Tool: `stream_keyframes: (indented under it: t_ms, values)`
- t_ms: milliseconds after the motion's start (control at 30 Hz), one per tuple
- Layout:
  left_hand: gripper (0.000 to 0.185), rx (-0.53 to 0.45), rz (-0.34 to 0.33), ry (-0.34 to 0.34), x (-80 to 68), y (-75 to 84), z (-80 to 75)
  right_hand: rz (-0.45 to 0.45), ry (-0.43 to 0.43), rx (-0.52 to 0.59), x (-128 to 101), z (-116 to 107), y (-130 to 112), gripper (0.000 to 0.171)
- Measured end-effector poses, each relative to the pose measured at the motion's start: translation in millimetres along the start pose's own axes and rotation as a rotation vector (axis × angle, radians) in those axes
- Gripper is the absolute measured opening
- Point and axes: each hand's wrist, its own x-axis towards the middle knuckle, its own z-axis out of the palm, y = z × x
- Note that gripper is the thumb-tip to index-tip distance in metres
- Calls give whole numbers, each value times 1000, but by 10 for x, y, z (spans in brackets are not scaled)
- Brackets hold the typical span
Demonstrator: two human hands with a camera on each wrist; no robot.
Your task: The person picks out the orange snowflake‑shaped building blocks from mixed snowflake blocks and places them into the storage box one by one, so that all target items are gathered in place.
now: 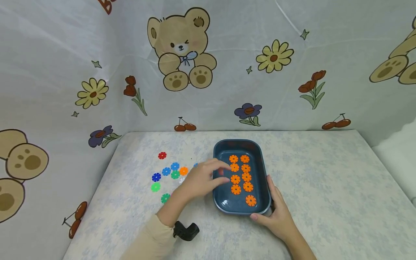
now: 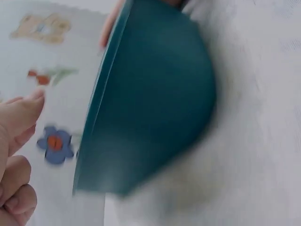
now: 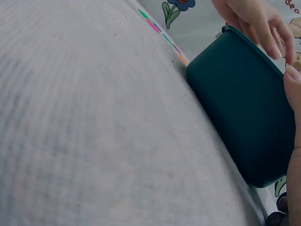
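Observation:
A dark blue tray sits mid-table with several orange flower-shaped discs in two rows inside. My left hand reaches over the tray's left rim with its fingers loosely bent, and I see nothing between them. The left wrist view shows those fingers beside the tray's outer wall. My right hand grips the tray's near right corner, thumb along the right rim. In the right wrist view the thumb lies on the tray, and the left hand hangs over the far rim.
Loose discs lie on the table left of the tray: red, blue, orange, green and others. A printed curtain walls the table at the back and left. The table edge runs close on the right.

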Motion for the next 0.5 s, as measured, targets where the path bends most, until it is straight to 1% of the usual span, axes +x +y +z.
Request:
stream_keyframes:
  t_ms: [33,100,200,267,300,367,433,500]
  values:
    - [30,-22,-50,24,-44,-69,-54,1,2,-1,0,2,-2,128]
    - [29,-27,-158,56,-115,-241,-153,7,9,-16,0,3,-7,129]
    - [33,46,-318,62,-195,-522,-263,15,19,-46,-1,3,-18,130]
    - [36,118,-395,60,-241,-683,-305,24,22,-53,0,4,-27,130]
    - [38,156,-426,56,-258,-750,-317,27,23,-56,1,5,-31,130]
    - [40,219,-466,45,-287,-850,-328,26,22,-53,2,8,-37,130]
    - [41,259,-497,29,-304,-917,-327,26,20,-37,5,13,-42,129]
    - [38,275,-518,22,-313,-953,-322,22,17,-22,6,22,-41,129]
